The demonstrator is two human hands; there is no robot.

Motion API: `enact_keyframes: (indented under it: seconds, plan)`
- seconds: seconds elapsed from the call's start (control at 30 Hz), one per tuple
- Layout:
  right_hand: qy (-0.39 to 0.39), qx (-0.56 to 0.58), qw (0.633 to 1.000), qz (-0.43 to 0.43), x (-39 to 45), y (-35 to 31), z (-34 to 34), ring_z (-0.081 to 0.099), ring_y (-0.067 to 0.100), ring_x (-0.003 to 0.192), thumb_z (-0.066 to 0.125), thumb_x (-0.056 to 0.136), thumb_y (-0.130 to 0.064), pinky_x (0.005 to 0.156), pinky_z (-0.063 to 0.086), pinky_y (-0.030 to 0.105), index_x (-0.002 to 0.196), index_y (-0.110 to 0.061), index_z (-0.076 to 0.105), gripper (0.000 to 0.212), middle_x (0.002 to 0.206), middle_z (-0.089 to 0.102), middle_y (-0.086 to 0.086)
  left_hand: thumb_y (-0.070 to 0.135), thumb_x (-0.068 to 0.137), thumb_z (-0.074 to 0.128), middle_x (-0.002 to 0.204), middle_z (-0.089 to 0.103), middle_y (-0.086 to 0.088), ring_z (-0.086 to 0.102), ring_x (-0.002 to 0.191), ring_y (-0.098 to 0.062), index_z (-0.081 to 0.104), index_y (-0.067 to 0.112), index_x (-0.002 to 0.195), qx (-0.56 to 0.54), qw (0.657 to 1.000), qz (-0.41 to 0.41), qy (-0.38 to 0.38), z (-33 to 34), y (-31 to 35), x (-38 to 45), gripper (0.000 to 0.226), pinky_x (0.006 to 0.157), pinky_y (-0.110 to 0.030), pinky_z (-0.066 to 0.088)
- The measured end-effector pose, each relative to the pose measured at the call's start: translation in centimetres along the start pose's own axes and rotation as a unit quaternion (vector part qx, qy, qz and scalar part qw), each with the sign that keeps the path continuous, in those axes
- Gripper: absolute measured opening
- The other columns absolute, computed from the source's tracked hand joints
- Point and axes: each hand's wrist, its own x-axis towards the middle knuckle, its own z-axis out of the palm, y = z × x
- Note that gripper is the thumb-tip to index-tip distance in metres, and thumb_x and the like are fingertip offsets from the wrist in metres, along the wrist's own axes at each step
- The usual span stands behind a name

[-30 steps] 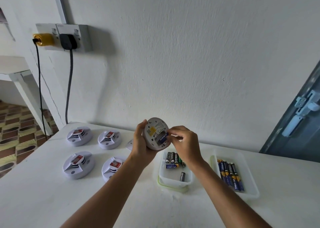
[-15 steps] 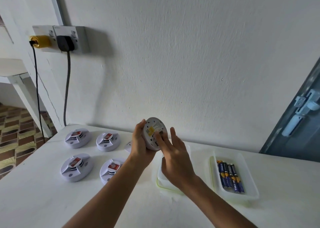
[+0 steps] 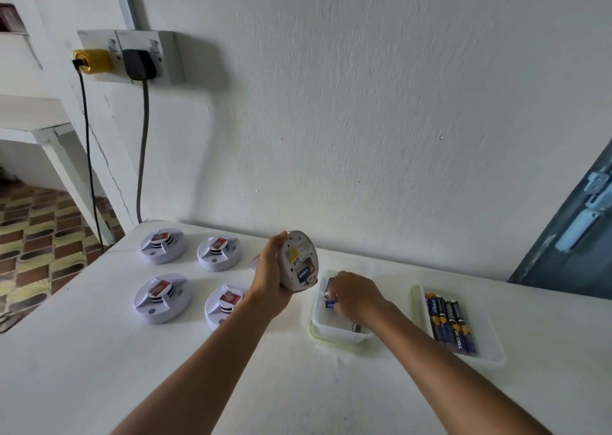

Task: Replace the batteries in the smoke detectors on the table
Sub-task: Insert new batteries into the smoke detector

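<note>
Since half a second ago the right hand (image 3: 352, 294) has dropped off the detector's back and is now reaching down into the clear plastic tub with a green rim (image 3: 331, 330), at 3 o'clock of the left hand. Its fingers are curling down over a blue battery (image 3: 330, 305) lying in the tub; whether they are pinching it, cannot tell, fingertips hidden. A dark battery (image 3: 356, 327) is poking out under the wrist.

Head view: the left hand (image 3: 270, 282) is gripping the round white smoke detector (image 3: 298, 260), thumb on the top rim, fingers wrapping behind it, holding it tilted above the white table (image 3: 165, 368) with its back toward the camera. A blue battery is sitting in its open compartment (image 3: 304, 274) next to a yellow label.

Four more white detectors are lying on the table at 9 o'clock of the held one: far left (image 3: 163, 245), far right (image 3: 218, 253), near left (image 3: 162, 298), near right (image 3: 225, 302), all showing red labels.

At 3 o'clock of the tub, apart from it, a flat clear tray (image 3: 490, 345) is holding a row of blue-and-yellow batteries (image 3: 450, 322) side by side.

At 11 o'clock on the wall, a yellow plug (image 3: 92, 60) and black plug (image 3: 139, 63) are sitting in a socket.
</note>
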Motion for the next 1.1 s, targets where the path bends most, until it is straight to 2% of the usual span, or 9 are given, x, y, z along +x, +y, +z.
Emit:
enact_keyframes:
  seconds: [0.27, 0.37, 0.47, 0.53, 0.67, 0.87, 0.97, 1.03, 1.1]
  plan:
    - [0.053, -0.035, 0.998, 0.004, 0.0, -0.6, 0.3, 0.054, 0.030, 0.108, 0.044, 0.094, -0.012, 0.080, 0.044, 0.036, 0.114, -0.008, 0.055, 0.023, 0.116, 0.056, 0.011, 0.041, 0.095, 0.044, 0.105, 0.064, -0.017, 0.059, 0.097, -0.033, 0.064, 0.015, 0.106, 0.007, 1.000, 0.004, 0.006, -0.6, -0.1, -0.2, 0.035, 0.089, -0.051, 0.047]
    - [0.144, 0.134, 0.979, 0.042, -0.7, -0.3, -1.1, 0.065, 0.029, 0.087, 0.047, 0.098, -0.025, 0.064, 0.040, 0.029, 0.108, -0.012, 0.055, 0.019, 0.095, 0.067, 0.010, 0.041, 0.095, 0.044, 0.106, 0.063, -0.017, 0.059, 0.098, -0.033, 0.064, 0.015, 0.106, 0.010, 1.000, 0.011, 0.017, -0.7, 0.1, -0.1, 0.034, 0.095, -0.055, 0.045]
    - [0.161, 0.416, 0.895, 0.031, -1.8, -0.6, -2.4, 0.062, 0.013, 0.049, 0.063, 0.092, -0.020, 0.050, 0.046, 0.022, 0.102, -0.015, 0.059, 0.012, 0.064, 0.065, 0.005, 0.041, 0.095, 0.044, 0.104, 0.063, -0.018, 0.058, 0.098, -0.034, 0.064, 0.015, 0.103, 0.014, 1.000, 0.012, 0.022, -0.6, 0.2, 0.0, 0.034, 0.101, -0.056, 0.041]
    - [0.171, 0.497, 0.851, 0.005, -2.2, -1.3, -3.1, 0.059, 0.017, 0.042, 0.069, 0.087, -0.016, 0.047, 0.048, 0.025, 0.093, -0.014, 0.060, 0.012, 0.059, 0.065, 0.007, 0.041, 0.096, 0.042, 0.101, 0.063, -0.019, 0.059, 0.096, -0.034, 0.064, 0.013, 0.102, 0.013, 1.000, 0.010, 0.016, -0.3, 0.1, -0.1, 0.037, 0.099, -0.054, 0.043]
    - [0.193, 0.535, 0.823, 0.023, -2.3, -2.8, -3.7, 0.059, 0.018, 0.039, 0.073, 0.083, -0.016, 0.044, 0.048, 0.026, 0.084, -0.009, 0.069, 0.008, 0.055, 0.066, 0.011, 0.043, 0.095, 0.043, 0.098, 0.062, -0.019, 0.059, 0.090, -0.031, 0.063, 0.008, 0.106, 0.009, 1.000, 0.007, 0.003, 0.9, 0.0, -0.6, 0.042, 0.085, -0.045, 0.048]
    - [0.204, 0.500, 0.841, 0.033, -2.5, -3.7, -4.2, 0.061, 0.012, 0.044, 0.065, 0.088, -0.022, 0.048, 0.050, 0.029, 0.075, -0.002, 0.072, 0.026, 0.054, 0.065, 0.011, 0.047, 0.090, 0.046, 0.086, 0.055, -0.018, 0.056, 0.072, -0.030, 0.058, 0.002, 0.102, 0.019, 1.000, 0.003, -0.007, 1.8, 0.0, -1.1, 0.048, 0.059, -0.036, 0.044]
    - [0.166, 0.499, 0.851, 0.016, -2.4, -3.4, -4.1, 0.056, 0.014, 0.052, 0.066, 0.085, -0.023, 0.057, 0.050, 0.036, 0.080, -0.004, 0.074, 0.021, 0.062, 0.066, 0.012, 0.045, 0.093, 0.044, 0.090, 0.059, -0.018, 0.059, 0.078, -0.029, 0.060, 0.004, 0.106, 0.001, 1.000, -0.001, -0.001, 1.7, 0.4, -1.1, 0.045, 0.069, -0.041, 0.048]
    - [0.176, 0.522, 0.834, 0.022, -2.3, -3.3, -4.0, 0.056, 0.008, 0.057, 0.073, 0.081, -0.022, 0.059, 0.046, 0.029, 0.087, -0.015, 0.077, 0.010, 0.069, 0.070, 0.000, 0.044, 0.093, 0.047, 0.099, 0.062, -0.019, 0.062, 0.089, -0.030, 0.061, 0.005, 0.112, -0.018, 1.000, -0.001, -0.004, 1.5, 0.4, -1.0, 0.046, 0.082, -0.046, 0.050]
    - [0.197, 0.563, 0.801, 0.056, -2.3, -3.3, -3.9, 0.059, 0.008, 0.068, 0.081, 0.072, -0.026, 0.062, 0.044, 0.025, 0.093, -0.024, 0.074, 0.022, 0.082, 0.070, -0.005, 0.045, 0.092, 0.048, 0.108, 0.062, -0.022, 0.063, 0.096, -0.033, 0.061, 0.005, 0.117, -0.035, 0.999, -0.006, -0.011, 1.6, 0.5, -1.2, 0.049, 0.087, -0.049, 0.050]
